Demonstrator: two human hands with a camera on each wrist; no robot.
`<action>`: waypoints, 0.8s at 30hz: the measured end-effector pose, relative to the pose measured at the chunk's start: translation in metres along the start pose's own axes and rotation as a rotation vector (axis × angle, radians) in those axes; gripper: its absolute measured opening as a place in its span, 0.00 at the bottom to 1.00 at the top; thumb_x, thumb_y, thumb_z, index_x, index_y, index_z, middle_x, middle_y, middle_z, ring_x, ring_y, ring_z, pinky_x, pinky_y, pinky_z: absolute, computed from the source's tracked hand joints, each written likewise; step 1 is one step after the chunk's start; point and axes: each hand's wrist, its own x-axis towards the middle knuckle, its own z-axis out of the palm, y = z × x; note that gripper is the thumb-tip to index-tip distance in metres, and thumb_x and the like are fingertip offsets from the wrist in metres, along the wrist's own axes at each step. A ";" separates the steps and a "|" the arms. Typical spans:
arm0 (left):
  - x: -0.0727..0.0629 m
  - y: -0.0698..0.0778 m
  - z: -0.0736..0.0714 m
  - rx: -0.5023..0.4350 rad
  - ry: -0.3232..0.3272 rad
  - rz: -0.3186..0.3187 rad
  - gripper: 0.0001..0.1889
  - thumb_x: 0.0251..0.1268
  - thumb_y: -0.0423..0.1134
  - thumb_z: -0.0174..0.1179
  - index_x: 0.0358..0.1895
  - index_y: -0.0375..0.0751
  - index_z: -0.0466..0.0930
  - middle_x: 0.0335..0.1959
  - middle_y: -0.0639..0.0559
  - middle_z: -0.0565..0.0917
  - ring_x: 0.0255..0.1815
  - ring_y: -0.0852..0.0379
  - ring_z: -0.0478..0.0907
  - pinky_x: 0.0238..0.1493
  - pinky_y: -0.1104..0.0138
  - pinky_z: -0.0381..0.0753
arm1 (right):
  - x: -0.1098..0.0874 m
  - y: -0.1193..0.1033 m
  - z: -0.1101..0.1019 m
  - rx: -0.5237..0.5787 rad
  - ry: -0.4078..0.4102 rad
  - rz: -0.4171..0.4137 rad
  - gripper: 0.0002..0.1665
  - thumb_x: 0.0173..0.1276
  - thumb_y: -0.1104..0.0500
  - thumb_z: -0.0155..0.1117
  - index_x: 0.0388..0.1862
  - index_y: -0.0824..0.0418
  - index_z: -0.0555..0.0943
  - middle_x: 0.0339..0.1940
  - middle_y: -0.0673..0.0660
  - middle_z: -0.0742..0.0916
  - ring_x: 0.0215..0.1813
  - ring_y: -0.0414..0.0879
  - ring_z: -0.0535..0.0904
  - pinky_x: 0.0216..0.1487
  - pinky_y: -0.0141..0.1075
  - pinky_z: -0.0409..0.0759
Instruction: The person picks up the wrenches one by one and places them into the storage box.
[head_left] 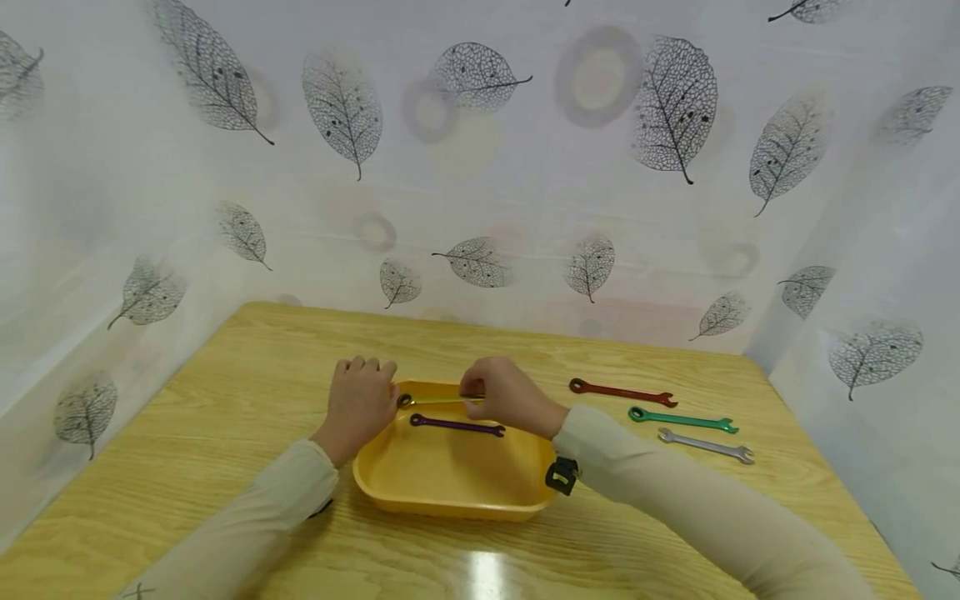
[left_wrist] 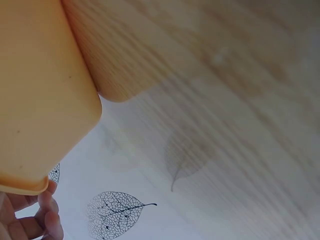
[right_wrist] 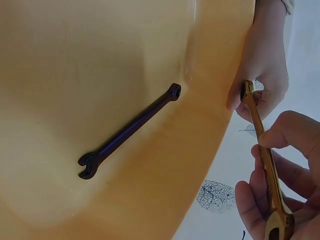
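My right hand (head_left: 512, 395) pinches a gold combination wrench (right_wrist: 268, 165) between thumb and fingers, over the far side of a yellow plastic tray (head_left: 450, 505). The wrench's ring end points toward my left hand (head_left: 362, 404), and its open end is covered by the right hand in the head view. Curled fingers of the left hand grip the tray's rim at its far left corner; the left wrist view shows the fingers (left_wrist: 49, 210) at that rim. Inside the tray lies a purple wrench (head_left: 457, 427), touched by neither hand.
Right of the tray, a red wrench (head_left: 622, 392), a green wrench (head_left: 683, 419) and a silver wrench (head_left: 707, 446) lie on the wooden table (head_left: 225, 400). A leaf-patterned white sheet (head_left: 480, 183) stands behind the table and along its sides.
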 end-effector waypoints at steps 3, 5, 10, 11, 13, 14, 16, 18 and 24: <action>0.000 0.000 0.001 -0.005 0.010 0.003 0.08 0.54 0.41 0.63 0.30 0.41 0.78 0.26 0.45 0.82 0.30 0.47 0.76 0.40 0.54 0.73 | 0.001 0.001 0.001 -0.003 -0.005 0.012 0.05 0.54 0.65 0.67 0.31 0.62 0.85 0.29 0.54 0.86 0.28 0.39 0.76 0.33 0.29 0.76; 0.000 0.000 0.002 -0.009 0.016 0.004 0.08 0.55 0.41 0.63 0.30 0.41 0.78 0.26 0.45 0.81 0.30 0.47 0.76 0.39 0.54 0.73 | 0.001 0.001 0.001 0.001 -0.010 0.023 0.05 0.54 0.65 0.67 0.31 0.62 0.85 0.29 0.54 0.86 0.29 0.40 0.77 0.34 0.30 0.77; 0.000 -0.001 0.004 -0.015 0.022 0.000 0.08 0.55 0.41 0.62 0.31 0.40 0.79 0.26 0.45 0.81 0.30 0.47 0.76 0.39 0.54 0.73 | 0.000 0.002 -0.001 0.001 -0.018 0.032 0.05 0.55 0.65 0.66 0.32 0.62 0.85 0.30 0.54 0.86 0.30 0.41 0.79 0.36 0.30 0.78; 0.000 -0.001 0.005 -0.015 0.021 0.000 0.08 0.55 0.41 0.61 0.31 0.40 0.79 0.26 0.45 0.81 0.30 0.47 0.76 0.39 0.54 0.73 | 0.000 0.002 -0.001 0.001 -0.018 0.033 0.05 0.55 0.65 0.66 0.32 0.62 0.85 0.30 0.54 0.86 0.31 0.41 0.79 0.36 0.30 0.78; 0.000 -0.001 0.005 -0.018 0.021 -0.001 0.08 0.55 0.41 0.61 0.30 0.40 0.79 0.26 0.45 0.81 0.30 0.47 0.75 0.39 0.54 0.73 | -0.001 0.002 -0.002 0.001 -0.022 0.037 0.05 0.55 0.65 0.66 0.32 0.62 0.85 0.30 0.54 0.86 0.31 0.41 0.79 0.36 0.30 0.78; 0.000 -0.001 0.005 -0.020 0.021 -0.001 0.07 0.55 0.41 0.61 0.30 0.40 0.79 0.26 0.45 0.81 0.30 0.47 0.75 0.39 0.54 0.73 | -0.001 0.002 -0.002 0.001 -0.023 0.039 0.05 0.55 0.65 0.66 0.32 0.62 0.85 0.30 0.54 0.86 0.31 0.41 0.79 0.36 0.30 0.78; 0.000 -0.001 0.005 -0.021 0.028 -0.001 0.07 0.55 0.41 0.61 0.30 0.40 0.79 0.26 0.45 0.81 0.29 0.47 0.76 0.39 0.54 0.73 | -0.001 0.002 -0.002 -0.001 -0.028 0.043 0.06 0.55 0.65 0.66 0.32 0.62 0.85 0.30 0.54 0.86 0.31 0.41 0.79 0.37 0.30 0.78; 0.000 -0.001 0.005 -0.022 0.036 0.001 0.07 0.55 0.40 0.61 0.29 0.40 0.79 0.25 0.45 0.81 0.29 0.47 0.76 0.39 0.54 0.73 | 0.000 0.003 -0.002 -0.005 -0.031 0.044 0.06 0.55 0.65 0.66 0.32 0.62 0.85 0.31 0.54 0.86 0.32 0.41 0.79 0.37 0.30 0.78; 0.001 -0.001 0.005 -0.027 0.039 0.001 0.07 0.54 0.40 0.61 0.29 0.40 0.79 0.25 0.45 0.81 0.29 0.47 0.76 0.39 0.54 0.73 | 0.002 0.003 -0.001 0.014 -0.052 0.047 0.06 0.54 0.66 0.66 0.32 0.63 0.86 0.30 0.54 0.86 0.31 0.41 0.79 0.37 0.32 0.79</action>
